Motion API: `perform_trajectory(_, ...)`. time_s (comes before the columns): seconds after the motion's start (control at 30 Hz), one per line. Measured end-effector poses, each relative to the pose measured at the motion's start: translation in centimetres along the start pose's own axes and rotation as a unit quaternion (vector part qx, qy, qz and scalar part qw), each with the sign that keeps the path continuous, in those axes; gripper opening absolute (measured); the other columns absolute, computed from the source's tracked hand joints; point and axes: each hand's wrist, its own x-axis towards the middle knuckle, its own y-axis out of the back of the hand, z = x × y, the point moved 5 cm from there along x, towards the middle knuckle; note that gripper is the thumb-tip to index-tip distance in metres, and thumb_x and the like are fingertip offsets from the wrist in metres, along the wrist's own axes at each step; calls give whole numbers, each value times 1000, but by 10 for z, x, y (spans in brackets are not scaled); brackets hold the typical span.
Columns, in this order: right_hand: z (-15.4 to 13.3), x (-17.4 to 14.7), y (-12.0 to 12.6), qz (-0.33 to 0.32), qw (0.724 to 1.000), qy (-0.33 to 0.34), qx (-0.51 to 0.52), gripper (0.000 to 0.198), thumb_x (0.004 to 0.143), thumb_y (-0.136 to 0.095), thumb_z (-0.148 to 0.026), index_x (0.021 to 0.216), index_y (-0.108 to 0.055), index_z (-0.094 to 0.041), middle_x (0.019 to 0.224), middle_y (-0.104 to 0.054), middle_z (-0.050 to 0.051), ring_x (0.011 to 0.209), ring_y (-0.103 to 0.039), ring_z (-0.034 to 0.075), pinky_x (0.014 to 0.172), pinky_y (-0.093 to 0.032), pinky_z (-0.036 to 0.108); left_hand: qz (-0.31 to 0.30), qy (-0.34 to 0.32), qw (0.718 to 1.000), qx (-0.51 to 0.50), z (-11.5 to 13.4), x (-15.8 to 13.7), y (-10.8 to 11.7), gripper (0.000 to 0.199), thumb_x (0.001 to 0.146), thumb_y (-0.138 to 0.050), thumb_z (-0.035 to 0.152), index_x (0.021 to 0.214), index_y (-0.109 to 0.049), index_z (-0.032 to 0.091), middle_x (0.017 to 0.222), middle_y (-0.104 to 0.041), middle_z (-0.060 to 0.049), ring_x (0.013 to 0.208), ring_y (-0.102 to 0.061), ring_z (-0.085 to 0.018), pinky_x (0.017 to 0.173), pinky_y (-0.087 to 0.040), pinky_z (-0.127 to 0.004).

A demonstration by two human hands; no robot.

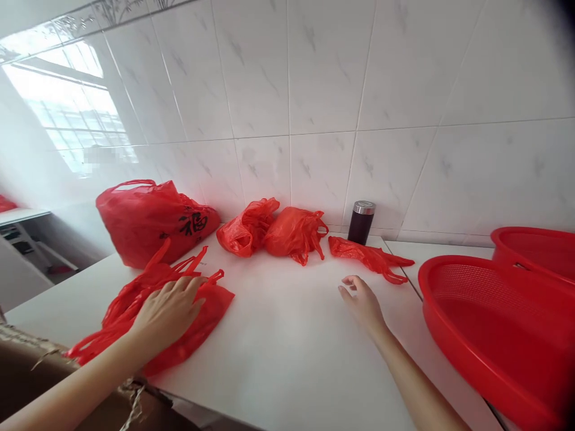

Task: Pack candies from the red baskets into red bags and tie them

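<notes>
My left hand (pixel 173 306) lies palm down on a loose pile of flattened red plastic bags (pixel 211 314) at the table's left front. Its fingers stretch out over the bags, with handle loops poking up around them. Above the white tabletop, my right hand (pixel 363 301) holds nothing, its fingers slightly curled and apart from the thumb. A narrow, crumpled red plastic bag (pixel 366 254) rests just beyond it, not touched. Against the wall are two bunched red plastic bags, one on the left (pixel 245 230) and one on the right (pixel 294 233).
A large, full red bag (pixel 144 221) with a black character stands at the back left. Behind the narrow bag is a dark flask (pixel 361 222) with a silver lid. Red plastic baskets (pixel 453 311) occupy the right side. An open cardboard box (pixel 148 413) sits at the lower left.
</notes>
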Motion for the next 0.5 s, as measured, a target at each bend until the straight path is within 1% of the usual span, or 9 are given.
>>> perform_trajectory(0.03,3,15,4,3,999,5,-33,22,84,-51,-36,99,-59,-23,112,-61,7,104,-57,24,83,-47,37,-4,-36,999,11,13,-3,-4,41,89,-41,36,125,-54,22,134,-54,-14,121,-50,-37,98,-36,-51)
perform_trajectory(0.1,12,42,15,16,997,-2,-71,20,80,-56,-28,97,-64,-22,125,-56,10,118,-49,30,94,-42,44,-33,-103,994,17,42,-9,-15,36,89,-43,36,118,-60,25,127,-60,-10,117,-54,-32,99,-38,-46)
perform_trajectory(0.17,22,64,24,33,995,-25,-86,20,75,-60,-21,94,-67,-19,136,-49,14,128,-40,35,99,-36,50,-76,-138,987,-10,68,-13,-28,32,88,-45,35,112,-64,27,121,-63,-8,112,-57,-29,95,-42,-43)
perform_trajectory(0.2,26,71,28,39,994,-38,-90,20,73,-62,-18,92,-68,-18,137,-48,16,129,-39,37,100,-34,53,-91,-148,984,-24,79,-14,-33,31,87,-46,34,110,-65,27,119,-64,-7,110,-58,-29,93,-44,-43)
perform_trajectory(0.23,30,76,31,42,994,-51,-90,20,71,-62,-15,90,-68,-17,135,-50,18,128,-41,38,99,-35,55,-102,-153,982,-37,88,-13,-37,30,87,-47,34,109,-66,28,118,-64,-6,108,-59,-28,90,-45,-43)
perform_trajectory(0.3,32,80,33,42,994,-68,-76,18,71,-61,-13,87,-69,-14,121,-60,20,119,-50,38,96,-38,56,-116,-164,978,-61,105,-7,-43,29,86,-48,32,108,-66,29,117,-64,-6,106,-60,-28,86,-46,-42)
perform_trajectory(0.37,23,78,34,35,996,-66,-46,18,73,-59,-13,88,-69,-14,109,-66,18,109,-58,36,94,-41,54,-123,-184,971,-87,122,3,-45,28,86,-49,32,109,-65,30,118,-64,-6,107,-59,-28,85,-47,-42)
perform_trajectory(0.4,14,75,34,31,998,-57,-25,19,75,-58,-14,90,-70,-15,107,-67,16,107,-60,34,94,-42,52,-120,-193,968,-105,132,10,-44,29,86,-49,32,111,-63,29,119,-63,-6,108,-59,-28,85,-47,-42)
perform_trajectory(0.5,-25,63,43,15,998,-19,50,25,83,-55,-23,104,-69,-21,112,-67,8,105,-62,25,93,-46,41,-87,-208,954,-198,169,30,-38,41,87,-50,38,127,-53,28,130,-57,-8,115,-55,-29,92,-44,-45)
